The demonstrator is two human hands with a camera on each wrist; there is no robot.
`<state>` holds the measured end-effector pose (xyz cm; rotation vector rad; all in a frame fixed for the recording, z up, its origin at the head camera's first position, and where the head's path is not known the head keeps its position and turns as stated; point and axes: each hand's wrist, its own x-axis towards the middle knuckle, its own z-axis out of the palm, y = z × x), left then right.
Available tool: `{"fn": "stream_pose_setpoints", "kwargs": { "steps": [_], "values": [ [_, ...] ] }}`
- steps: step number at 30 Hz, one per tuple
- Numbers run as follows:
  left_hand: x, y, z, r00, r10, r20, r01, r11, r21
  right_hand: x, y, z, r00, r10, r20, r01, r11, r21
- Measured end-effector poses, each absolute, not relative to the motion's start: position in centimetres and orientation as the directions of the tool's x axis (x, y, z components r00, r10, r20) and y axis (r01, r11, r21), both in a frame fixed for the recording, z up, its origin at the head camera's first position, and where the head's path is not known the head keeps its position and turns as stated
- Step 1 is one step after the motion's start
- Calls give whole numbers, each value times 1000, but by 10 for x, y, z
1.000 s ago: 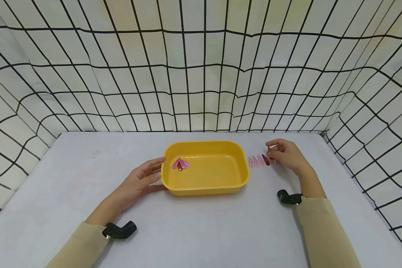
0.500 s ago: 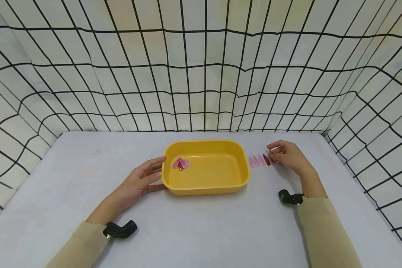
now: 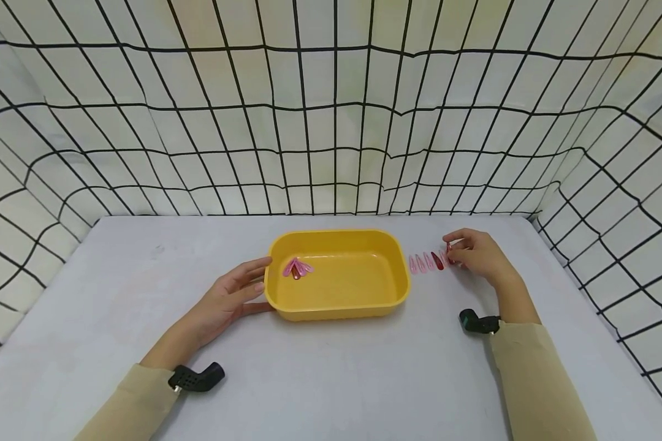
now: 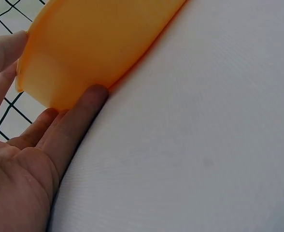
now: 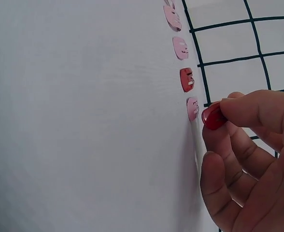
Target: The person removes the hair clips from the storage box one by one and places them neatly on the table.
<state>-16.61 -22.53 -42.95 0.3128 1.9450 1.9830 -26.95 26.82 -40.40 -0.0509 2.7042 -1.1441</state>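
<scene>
My right fingers (image 5: 258, 110) pinch a red teardrop clip (image 5: 211, 118); spread left fingers (image 4: 79, 121) likely steady the yellow plastic tray's (image 3: 342, 290) edge.

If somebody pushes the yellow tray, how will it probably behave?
The yellow tray would probably slide rather than tip, since it is low and broad. It is likely stiff, as its walls hold an even shape. The hair clips inside may shift, because they seem to lie loose on its smooth bottom.

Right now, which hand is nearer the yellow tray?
Left. Left hand touches the yellow tray at its left end; right hand is beyond its right end, pinching a red clip.
</scene>
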Motion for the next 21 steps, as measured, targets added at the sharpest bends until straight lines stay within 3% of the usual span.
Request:
{"fn": "stream_pose_setpoints", "kwargs": {
  "steps": [21],
  "values": [
    [-165,-228,-430,-919,389,-66,-74,-4,997,-269,270,-400,-964,-108,-244,68,784,-618]
  ]
}}
